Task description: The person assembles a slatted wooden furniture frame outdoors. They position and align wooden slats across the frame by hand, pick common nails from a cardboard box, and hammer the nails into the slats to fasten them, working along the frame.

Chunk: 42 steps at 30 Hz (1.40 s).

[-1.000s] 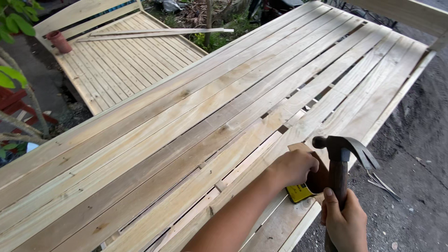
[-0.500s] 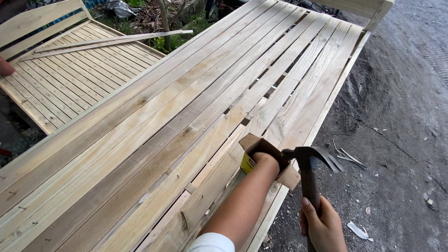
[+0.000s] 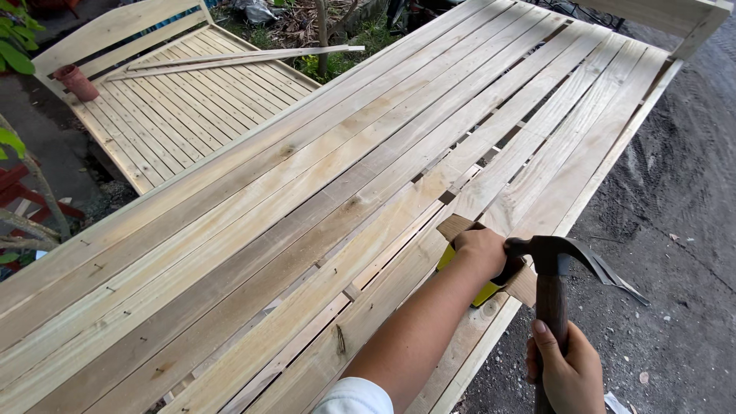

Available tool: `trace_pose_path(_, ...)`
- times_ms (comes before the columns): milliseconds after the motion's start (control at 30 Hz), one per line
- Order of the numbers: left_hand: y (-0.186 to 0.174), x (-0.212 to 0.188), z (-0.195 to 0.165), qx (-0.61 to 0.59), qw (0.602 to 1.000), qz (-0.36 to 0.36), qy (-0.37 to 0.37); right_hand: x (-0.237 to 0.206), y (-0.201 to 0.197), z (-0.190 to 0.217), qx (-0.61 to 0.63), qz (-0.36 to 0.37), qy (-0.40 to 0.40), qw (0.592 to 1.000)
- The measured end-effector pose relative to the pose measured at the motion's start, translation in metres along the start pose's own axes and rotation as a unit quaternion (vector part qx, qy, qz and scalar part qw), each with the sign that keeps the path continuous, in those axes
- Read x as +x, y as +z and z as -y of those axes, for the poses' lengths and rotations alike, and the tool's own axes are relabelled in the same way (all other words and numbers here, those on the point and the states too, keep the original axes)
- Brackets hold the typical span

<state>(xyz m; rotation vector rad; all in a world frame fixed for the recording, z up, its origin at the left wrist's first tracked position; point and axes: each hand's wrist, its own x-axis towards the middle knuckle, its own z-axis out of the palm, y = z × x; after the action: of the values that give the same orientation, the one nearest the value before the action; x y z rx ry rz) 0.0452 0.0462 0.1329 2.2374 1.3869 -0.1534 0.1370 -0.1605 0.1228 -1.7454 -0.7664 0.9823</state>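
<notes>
- The left hand (image 3: 481,251) lay curled over a small wooden block (image 3: 457,227) and a yellow object (image 3: 486,293) beneath it (what the yellow object was could not be told), fingers bent down over them and pressing them against the slats.
- The right hand (image 3: 566,366) was closed tightly around the dark wooden handle of a claw hammer (image 3: 550,264), fingers wrapped right round, thumb up along the handle.
- The hammer stood nearly upright, its black head just beside the left hand's knuckles and its claw pointing right, out past the edge of the frame.
- Block, yellow object and hammer head all sat near the right-hand edge of a large slatted wooden bed frame (image 3: 307,199), above the outermost slats.
- A second slatted frame (image 3: 184,107) stood further back on the left, with a loose wooden strip (image 3: 230,60) lying across it.
- A small reddish pot (image 3: 75,81) sat at that frame's left corner.
- Dark bare ground (image 3: 682,230) ran along the right side.
</notes>
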Motion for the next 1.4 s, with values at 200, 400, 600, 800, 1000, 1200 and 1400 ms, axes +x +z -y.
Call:
trace_pose_path(200, -0.013, -0.034, 0.030, -0.084, 0.974, -0.175, 0.113, 0.002, 0.023, 0.010, 0.053, 0.006, -0.051, 0.997)
trace_pose_path(400, 0.000, -0.105, 0.121, -0.266, 0.891, -0.360, 0.078, 0.000, 0.072, 0.029, 0.023, 0.076, -0.109, 0.991)
trace_pose_path(600, 0.033, -0.163, 0.249, -0.203, 0.851, -0.461, -0.151, 0.016, 0.150, 0.036, -0.217, 0.161, -0.163, 0.949)
trace_pose_path(800, 0.063, -0.174, 0.320, -0.171, 0.825, -0.494, -0.214, 0.060, 0.234, 0.023, -0.403, 0.110, -0.315, 0.852)
trace_pose_path(1000, 0.078, -0.160, 0.347, -0.222, 0.807, -0.526, -0.152, 0.081, 0.278, 0.026, -0.393, -0.007, -0.478, 0.786)
trace_pose_path(1200, 0.097, -0.155, 0.352, -0.242, 0.828, -0.484, -0.149, 0.071, 0.358, 0.023, -0.198, 0.328, -0.383, 0.840)
trace_pose_path(1400, 0.103, -0.151, 0.356, -0.222, 0.834, -0.480, -0.159, 0.074, 0.390, 0.004, -0.197, 0.327, -0.448, 0.808)
